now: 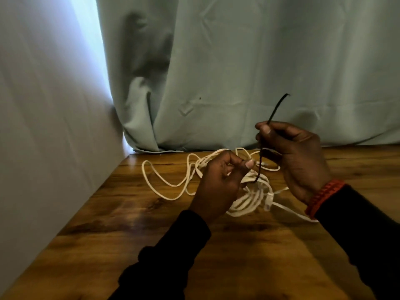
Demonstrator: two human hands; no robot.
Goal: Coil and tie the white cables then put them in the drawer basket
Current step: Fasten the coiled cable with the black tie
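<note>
You are looking at what appears to be a room in a home, not a workshop or lab. A pale green curtain (249, 68) is hanging across the upper centre and right of the frame, its soft folds bunching against the far edge of a wooden table (134, 224). Daylight is glowing through the gap at the upper left, beside a plain white wall (43, 126) that is running down the left side. The table's rustic, dark-grained top is filling the lower half of the frame. Nothing here is showing which room of the house it is.
</note>
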